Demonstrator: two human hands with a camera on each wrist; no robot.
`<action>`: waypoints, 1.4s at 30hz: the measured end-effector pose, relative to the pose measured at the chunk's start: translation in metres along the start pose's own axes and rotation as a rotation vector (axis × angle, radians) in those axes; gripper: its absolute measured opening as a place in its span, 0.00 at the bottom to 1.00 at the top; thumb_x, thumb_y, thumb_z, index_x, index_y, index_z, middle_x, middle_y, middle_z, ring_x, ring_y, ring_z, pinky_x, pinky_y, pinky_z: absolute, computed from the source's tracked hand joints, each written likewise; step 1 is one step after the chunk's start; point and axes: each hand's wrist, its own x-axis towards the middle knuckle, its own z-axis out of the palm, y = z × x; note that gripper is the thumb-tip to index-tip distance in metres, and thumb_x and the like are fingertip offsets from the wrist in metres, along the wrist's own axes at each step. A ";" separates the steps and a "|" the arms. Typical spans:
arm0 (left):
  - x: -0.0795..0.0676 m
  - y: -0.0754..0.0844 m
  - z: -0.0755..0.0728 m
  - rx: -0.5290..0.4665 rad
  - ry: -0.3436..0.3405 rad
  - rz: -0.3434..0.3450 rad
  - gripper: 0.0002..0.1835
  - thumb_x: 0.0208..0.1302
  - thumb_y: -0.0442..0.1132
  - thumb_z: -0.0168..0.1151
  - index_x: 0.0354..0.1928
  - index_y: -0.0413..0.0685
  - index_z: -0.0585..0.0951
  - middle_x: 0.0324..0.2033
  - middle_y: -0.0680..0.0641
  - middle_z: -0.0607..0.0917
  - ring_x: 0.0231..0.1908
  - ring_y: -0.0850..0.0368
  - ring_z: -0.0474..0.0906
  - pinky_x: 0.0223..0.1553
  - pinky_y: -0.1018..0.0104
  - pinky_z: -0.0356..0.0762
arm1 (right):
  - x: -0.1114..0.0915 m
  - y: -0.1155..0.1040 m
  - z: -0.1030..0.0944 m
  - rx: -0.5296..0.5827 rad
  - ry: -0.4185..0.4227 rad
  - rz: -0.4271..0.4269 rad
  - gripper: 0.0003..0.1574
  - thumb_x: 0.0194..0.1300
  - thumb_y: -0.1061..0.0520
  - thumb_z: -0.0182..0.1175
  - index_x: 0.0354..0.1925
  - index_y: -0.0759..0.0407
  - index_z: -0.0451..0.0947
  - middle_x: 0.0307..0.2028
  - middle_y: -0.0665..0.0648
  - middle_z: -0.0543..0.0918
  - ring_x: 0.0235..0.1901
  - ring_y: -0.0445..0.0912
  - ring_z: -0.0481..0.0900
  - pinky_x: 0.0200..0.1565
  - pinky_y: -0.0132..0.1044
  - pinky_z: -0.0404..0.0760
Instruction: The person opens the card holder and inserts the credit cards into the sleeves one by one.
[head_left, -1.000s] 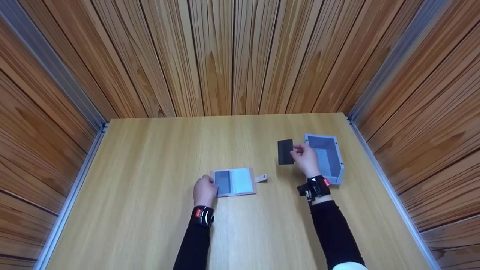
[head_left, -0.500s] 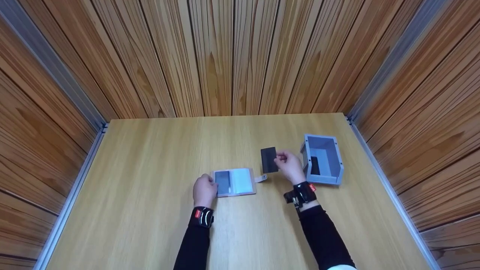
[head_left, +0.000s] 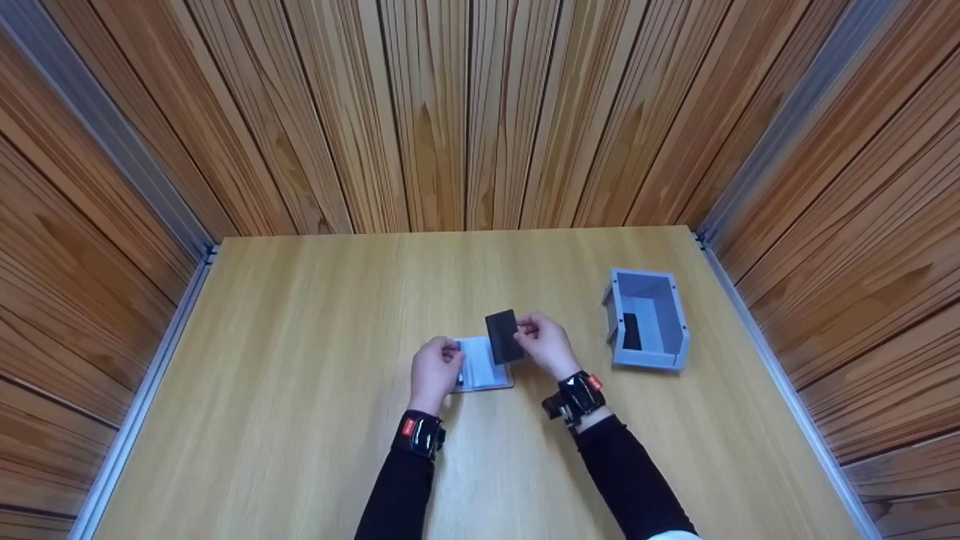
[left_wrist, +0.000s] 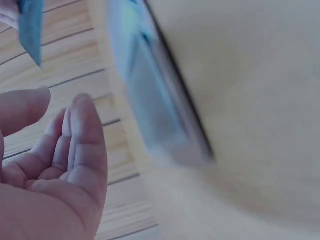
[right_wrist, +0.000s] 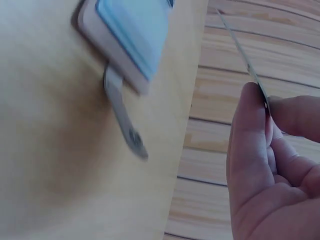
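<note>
My right hand [head_left: 547,346] pinches a black card [head_left: 504,337] between thumb and fingers, and the card overlaps the right part of an open card holder [head_left: 480,381] in the head view. From the right wrist, the card [right_wrist: 243,54] appears nearly edge-on. The holder has clear plastic sleeves [left_wrist: 152,97] and a snap strap [right_wrist: 120,112] on its right side. My left hand [head_left: 436,375] hovers over the holder's left part, hiding some of it. In the left wrist view its thumb and fingers are apart, with nothing between them.
A grey-blue bin [head_left: 649,361] stands on the table to the right, with a dark card-like piece [head_left: 631,331] inside against its left wall. Wood-panelled walls [head_left: 442,112] and metal rails [head_left: 142,420] border the wooden table [head_left: 300,315].
My right hand has carried the black card leftward from the bin to over the holder. My left hand has left the holder's left edge and shifted right above it.
</note>
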 end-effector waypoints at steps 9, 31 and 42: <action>-0.004 0.008 0.009 -0.084 -0.034 0.010 0.12 0.61 0.31 0.67 0.45 0.33 0.81 0.35 0.44 0.84 0.39 0.49 0.81 0.44 0.57 0.80 | -0.009 -0.004 0.018 0.071 -0.061 -0.002 0.13 0.62 0.68 0.64 0.46 0.70 0.79 0.35 0.58 0.80 0.36 0.49 0.78 0.36 0.38 0.81; -0.002 0.007 0.011 -0.209 0.019 0.005 0.14 0.57 0.24 0.67 0.46 0.34 0.81 0.32 0.46 0.82 0.34 0.52 0.80 0.40 0.59 0.79 | -0.014 -0.001 0.031 0.119 -0.088 -0.007 0.14 0.61 0.68 0.63 0.46 0.72 0.78 0.35 0.59 0.80 0.35 0.48 0.79 0.40 0.38 0.81; 0.002 0.002 0.008 -0.226 0.030 -0.070 0.14 0.58 0.23 0.66 0.47 0.36 0.82 0.34 0.46 0.82 0.37 0.52 0.79 0.44 0.59 0.79 | -0.012 0.011 0.030 0.042 -0.049 -0.033 0.13 0.62 0.68 0.63 0.46 0.72 0.79 0.35 0.59 0.82 0.35 0.49 0.80 0.41 0.40 0.81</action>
